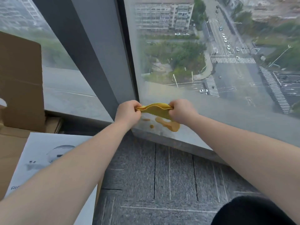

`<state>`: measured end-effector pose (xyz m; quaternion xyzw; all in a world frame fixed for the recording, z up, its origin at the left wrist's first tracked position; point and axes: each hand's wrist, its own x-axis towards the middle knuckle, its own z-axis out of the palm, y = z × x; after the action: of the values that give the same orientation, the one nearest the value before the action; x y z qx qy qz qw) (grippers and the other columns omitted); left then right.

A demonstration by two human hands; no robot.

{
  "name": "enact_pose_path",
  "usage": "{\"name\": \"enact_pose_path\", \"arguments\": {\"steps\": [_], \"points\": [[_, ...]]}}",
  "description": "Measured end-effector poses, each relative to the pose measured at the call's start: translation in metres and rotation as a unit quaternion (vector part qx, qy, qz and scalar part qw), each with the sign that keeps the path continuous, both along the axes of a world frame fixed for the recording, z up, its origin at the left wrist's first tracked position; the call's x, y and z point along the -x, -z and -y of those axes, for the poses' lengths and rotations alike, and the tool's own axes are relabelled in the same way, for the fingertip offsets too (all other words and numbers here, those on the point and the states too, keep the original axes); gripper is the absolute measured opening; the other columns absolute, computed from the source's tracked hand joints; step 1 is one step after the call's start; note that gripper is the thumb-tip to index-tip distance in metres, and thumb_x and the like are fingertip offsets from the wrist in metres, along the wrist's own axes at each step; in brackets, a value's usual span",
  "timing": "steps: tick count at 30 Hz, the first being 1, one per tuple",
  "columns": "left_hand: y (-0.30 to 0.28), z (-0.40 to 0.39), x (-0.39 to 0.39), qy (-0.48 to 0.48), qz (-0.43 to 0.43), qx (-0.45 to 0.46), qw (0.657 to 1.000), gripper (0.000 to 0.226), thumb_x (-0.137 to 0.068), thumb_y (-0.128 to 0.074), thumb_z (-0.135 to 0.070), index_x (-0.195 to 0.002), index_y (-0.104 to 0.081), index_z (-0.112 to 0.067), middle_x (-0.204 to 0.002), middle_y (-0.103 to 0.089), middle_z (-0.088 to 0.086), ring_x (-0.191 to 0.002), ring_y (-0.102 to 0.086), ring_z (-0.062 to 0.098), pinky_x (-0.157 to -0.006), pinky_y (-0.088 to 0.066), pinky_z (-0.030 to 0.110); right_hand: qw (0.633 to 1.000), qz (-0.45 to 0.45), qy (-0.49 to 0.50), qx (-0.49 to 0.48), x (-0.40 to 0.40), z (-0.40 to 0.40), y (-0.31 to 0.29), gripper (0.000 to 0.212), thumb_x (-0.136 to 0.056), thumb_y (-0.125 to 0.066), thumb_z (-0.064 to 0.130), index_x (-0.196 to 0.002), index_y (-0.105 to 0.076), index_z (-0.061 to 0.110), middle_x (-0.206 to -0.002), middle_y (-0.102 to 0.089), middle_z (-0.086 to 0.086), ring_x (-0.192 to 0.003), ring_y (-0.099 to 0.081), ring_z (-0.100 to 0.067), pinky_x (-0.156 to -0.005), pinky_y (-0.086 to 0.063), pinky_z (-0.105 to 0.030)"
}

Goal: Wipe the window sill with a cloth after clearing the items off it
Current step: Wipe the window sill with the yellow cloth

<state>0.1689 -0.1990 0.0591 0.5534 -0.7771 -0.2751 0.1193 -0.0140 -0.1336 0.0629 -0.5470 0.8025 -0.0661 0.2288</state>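
A folded yellow cloth hangs in the air between my two hands, just above the window sill. My left hand pinches its left end and my right hand pinches its right end. The sill is a pale glossy ledge at the foot of the glass, by the grey window post. The cloth's yellow reflection shows on the sill below it. No items stand on the visible part of the sill.
A white product box lies at the lower left, with brown cardboard boxes stacked behind it against the left pane. Grey carpet tiles cover the floor below the sill. A dark rounded shape sits at the bottom right.
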Motion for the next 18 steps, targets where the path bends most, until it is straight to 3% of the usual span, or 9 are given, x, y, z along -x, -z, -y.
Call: {"name": "enact_pose_path", "arguments": {"steps": [3,5,7,9,12,15,18], "points": [[0.023,0.013,-0.001,0.03,-0.027,0.054,0.998,0.032,-0.087,-0.051,-0.005,-0.111,-0.071,-0.014,-0.121,-0.068,0.005,-0.116,-0.058,0.027,-0.093,-0.042,0.028,0.993,-0.077,-0.061,0.062,0.002,0.012,0.016,0.014,-0.086,-0.047,0.014,-0.088,-0.06,0.016,-0.089,-0.062,-0.009,-0.086,-0.058,-0.033,-0.065,-0.038,-0.029],[0.048,0.016,-0.005,0.072,0.035,0.048,0.996,0.038,-0.089,-0.045,-0.003,-0.117,-0.068,-0.015,-0.134,-0.059,0.005,-0.125,-0.051,0.03,-0.101,-0.043,0.037,0.983,-0.129,-0.125,0.046,-0.002,0.014,0.035,0.01,-0.088,-0.047,0.017,-0.09,-0.057,0.017,-0.099,-0.064,-0.012,-0.092,-0.06,-0.034,-0.065,-0.039,-0.031],[0.076,0.015,-0.012,0.098,0.144,0.013,0.985,0.039,-0.09,-0.042,-0.004,-0.121,-0.062,-0.017,-0.136,-0.056,0.005,-0.124,-0.051,0.034,-0.097,-0.045,0.043,0.97,-0.154,-0.186,-0.022,-0.009,0.011,0.06,0.015,-0.088,-0.048,0.019,-0.099,-0.058,0.016,-0.104,-0.064,-0.01,-0.099,-0.061,-0.034,-0.067,-0.041,-0.032],[0.094,0.007,-0.021,0.109,0.207,-0.007,0.972,0.03,-0.089,-0.043,-0.008,-0.11,-0.062,-0.015,-0.118,-0.064,0.008,-0.108,-0.058,0.036,-0.078,-0.046,0.039,0.949,-0.167,-0.25,-0.092,-0.018,0.004,0.083,0.018,-0.088,-0.05,0.026,-0.103,-0.06,0.019,-0.104,-0.064,-0.006,-0.102,-0.061,-0.031,-0.073,-0.045,-0.033],[0.104,-0.005,-0.03,0.103,0.196,0.005,0.975,0.022,-0.083,-0.044,-0.005,-0.094,-0.061,-0.014,-0.1,-0.065,0.009,-0.094,-0.06,0.035,-0.067,-0.041,0.037,0.934,-0.186,-0.299,-0.061,-0.029,-0.005,0.098,0.038,-0.089,-0.044,0.053,-0.102,-0.064,0.023,-0.104,-0.066,-0.001,-0.107,-0.057,-0.026,-0.093,-0.044,-0.038],[0.103,-0.013,-0.035,0.096,0.151,0.037,0.983,0.022,-0.085,-0.042,-0.008,-0.091,-0.061,-0.017,-0.096,-0.064,0.005,-0.09,-0.059,0.034,-0.065,-0.04,0.036,0.95,-0.17,-0.256,0.048,-0.038,-0.002,0.1,0.042,-0.098,-0.034,0.047,-0.103,-0.062,0.016,-0.111,-0.065,-0.005,-0.117,-0.053,-0.028,-0.093,-0.046,-0.039],[0.103,-0.015,-0.04,0.082,0.149,0.06,0.984,0.025,-0.09,-0.039,-0.014,-0.101,-0.062,-0.015,-0.101,-0.063,0.006,-0.094,-0.06,0.033,-0.071,-0.049,0.04,0.966,-0.134,-0.216,0.043,-0.047,0.01,0.107,0.046,-0.102,-0.03,0.04,-0.134,-0.047,0.013,-0.148,-0.043,-0.009,-0.143,-0.027,-0.027,-0.113,-0.028,-0.041]]}}
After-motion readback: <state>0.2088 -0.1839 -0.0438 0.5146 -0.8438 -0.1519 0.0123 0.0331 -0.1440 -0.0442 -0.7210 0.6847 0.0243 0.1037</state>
